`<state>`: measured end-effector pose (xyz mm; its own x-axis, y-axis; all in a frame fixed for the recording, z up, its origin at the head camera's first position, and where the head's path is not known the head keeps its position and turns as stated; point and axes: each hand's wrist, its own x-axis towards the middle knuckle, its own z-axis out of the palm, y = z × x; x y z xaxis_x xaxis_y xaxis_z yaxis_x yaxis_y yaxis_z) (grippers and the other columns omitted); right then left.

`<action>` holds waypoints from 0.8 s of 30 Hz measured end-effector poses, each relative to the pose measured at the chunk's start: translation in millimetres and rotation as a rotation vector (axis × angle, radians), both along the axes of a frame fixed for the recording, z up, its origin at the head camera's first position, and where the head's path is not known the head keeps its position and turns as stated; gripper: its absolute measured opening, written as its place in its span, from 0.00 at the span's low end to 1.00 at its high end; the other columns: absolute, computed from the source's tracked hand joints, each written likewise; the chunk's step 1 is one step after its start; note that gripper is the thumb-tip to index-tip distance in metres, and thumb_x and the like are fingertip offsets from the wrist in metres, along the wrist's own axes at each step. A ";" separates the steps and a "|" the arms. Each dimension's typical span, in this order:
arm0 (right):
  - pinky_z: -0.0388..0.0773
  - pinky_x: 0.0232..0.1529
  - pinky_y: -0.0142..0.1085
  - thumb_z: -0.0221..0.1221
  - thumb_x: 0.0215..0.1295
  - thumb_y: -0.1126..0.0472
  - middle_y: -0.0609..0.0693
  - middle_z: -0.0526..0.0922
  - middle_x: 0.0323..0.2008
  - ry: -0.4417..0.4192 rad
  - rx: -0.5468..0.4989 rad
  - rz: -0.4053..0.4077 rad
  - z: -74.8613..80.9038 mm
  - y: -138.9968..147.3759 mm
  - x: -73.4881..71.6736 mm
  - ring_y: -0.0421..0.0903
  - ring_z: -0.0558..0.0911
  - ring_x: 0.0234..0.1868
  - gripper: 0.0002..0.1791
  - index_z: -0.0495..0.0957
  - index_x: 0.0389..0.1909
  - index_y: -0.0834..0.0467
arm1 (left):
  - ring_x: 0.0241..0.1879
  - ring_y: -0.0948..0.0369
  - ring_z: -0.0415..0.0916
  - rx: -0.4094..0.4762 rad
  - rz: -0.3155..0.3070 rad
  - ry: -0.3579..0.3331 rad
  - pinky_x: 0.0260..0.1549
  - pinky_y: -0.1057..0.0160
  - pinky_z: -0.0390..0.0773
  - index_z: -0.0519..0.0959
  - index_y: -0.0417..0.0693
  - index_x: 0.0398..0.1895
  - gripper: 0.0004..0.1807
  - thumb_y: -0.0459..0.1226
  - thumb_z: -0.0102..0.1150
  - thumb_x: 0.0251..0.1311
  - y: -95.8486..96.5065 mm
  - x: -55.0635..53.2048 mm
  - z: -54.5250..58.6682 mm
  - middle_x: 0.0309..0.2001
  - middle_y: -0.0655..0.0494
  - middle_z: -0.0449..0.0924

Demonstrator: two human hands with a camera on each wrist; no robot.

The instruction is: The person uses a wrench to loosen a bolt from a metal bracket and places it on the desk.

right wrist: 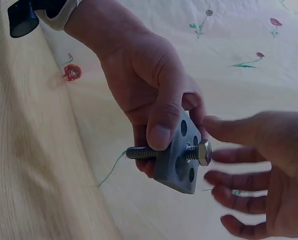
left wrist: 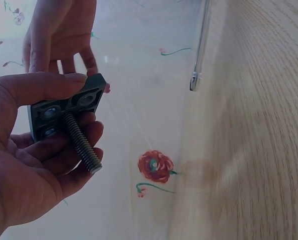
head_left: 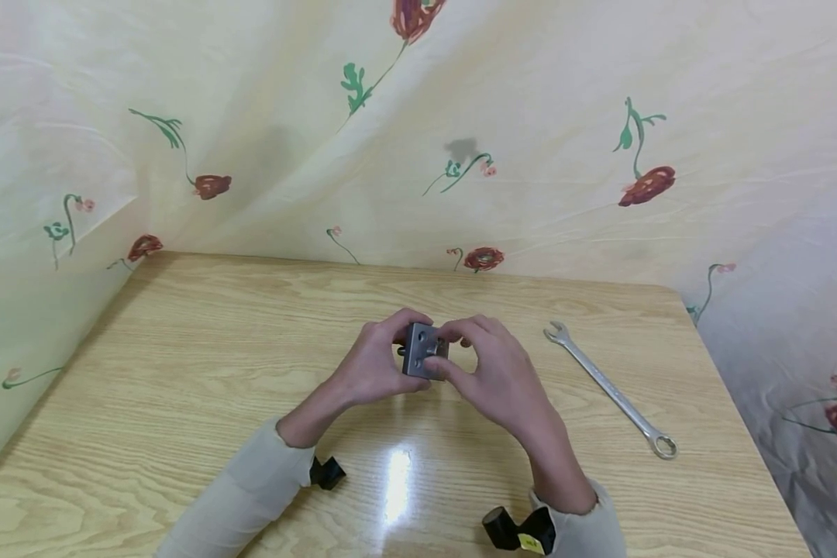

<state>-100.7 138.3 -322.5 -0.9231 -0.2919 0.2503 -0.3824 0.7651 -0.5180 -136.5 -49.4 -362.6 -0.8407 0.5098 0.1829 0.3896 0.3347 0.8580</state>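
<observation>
A grey metal plate with several round holes [right wrist: 174, 162] is gripped at its edges by my left hand [head_left: 373, 364], thumb on one side and fingers on the other. Through the plate runs a hex bolt [right wrist: 203, 152], its threaded shank [left wrist: 81, 142] sticking out on the left hand's side. The bolt's head stands off the plate's face, with thread showing between. My right hand [head_left: 498, 372] is close by the bolt head. Its thumb and fingers [right wrist: 243, 180] are spread in the right wrist view; whether a fingertip touches the head is hard to tell.
On the wooden table [head_left: 216, 349], a combination wrench [head_left: 610, 387] lies to the right of the hands. A flower-patterned cloth [head_left: 286, 155] hangs behind the table and along its sides. Both wrists carry small black devices [head_left: 509, 531].
</observation>
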 end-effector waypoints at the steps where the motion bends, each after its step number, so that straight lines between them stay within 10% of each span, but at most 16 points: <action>1: 0.75 0.39 0.37 0.70 0.53 0.50 0.47 0.84 0.38 -0.022 0.005 -0.016 -0.4 -0.6 -0.3 0.44 0.78 0.39 0.20 0.82 0.44 0.55 | 0.46 0.50 0.84 0.001 -0.001 -0.001 0.49 0.52 0.81 0.71 0.41 0.57 0.37 0.29 0.75 0.38 0.0 0.0 -0.2 0.46 0.43 0.84; 9: 0.65 0.22 0.29 0.63 0.61 0.47 0.43 0.77 0.19 -0.087 0.073 -0.112 -3.7 -10.8 0.6 0.37 0.70 0.20 0.14 0.84 0.34 0.54 | 0.45 0.51 0.85 0.005 -0.002 0.007 0.47 0.53 0.81 0.72 0.42 0.56 0.36 0.29 0.75 0.38 0.6 -0.1 -2.0 0.46 0.44 0.85; 24: 0.66 0.24 0.27 0.69 0.55 0.57 0.45 0.83 0.27 0.043 0.078 -0.065 -1.7 -12.4 4.2 0.38 0.74 0.25 0.10 0.86 0.39 0.53 | 0.45 0.51 0.85 0.010 -0.004 -0.009 0.49 0.51 0.80 0.72 0.43 0.56 0.36 0.29 0.75 0.38 0.4 -0.5 -0.7 0.45 0.46 0.86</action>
<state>-96.6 125.9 -324.3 -0.9296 -0.2517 0.2693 -0.3513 0.8265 -0.4399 -137.0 -49.0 -363.4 -0.8404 0.5110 0.1805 0.3832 0.3248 0.8647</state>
